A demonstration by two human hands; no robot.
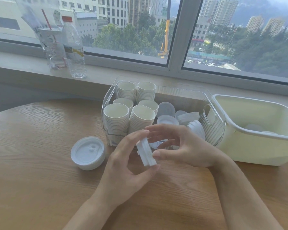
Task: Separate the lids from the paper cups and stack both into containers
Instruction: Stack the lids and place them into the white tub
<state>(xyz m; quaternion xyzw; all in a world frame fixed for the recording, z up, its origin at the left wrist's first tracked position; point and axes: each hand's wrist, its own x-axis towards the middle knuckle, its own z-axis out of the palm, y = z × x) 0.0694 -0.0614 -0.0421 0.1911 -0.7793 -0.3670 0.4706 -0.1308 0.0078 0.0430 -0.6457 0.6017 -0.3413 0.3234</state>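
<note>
Wooden bench (40,188) runs under the window. On its right side sits a cream tub (256,146) with a couple of lids at the bottom, touching a clear bin (214,128) packed with stacks of paper cups (116,120) and loose lids. Both hands meet just in front of that bin: left hand (123,165) and right hand (181,146) pinch a small stack of lids (146,153) held on edge between them. Another lid pile (88,153) lies left of the hands.

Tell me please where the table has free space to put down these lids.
Bare wood lies left of the lid stack and in front of both hands. Crowded: the clear bin, full of cups and loose lids, touching the cream tub.
</note>
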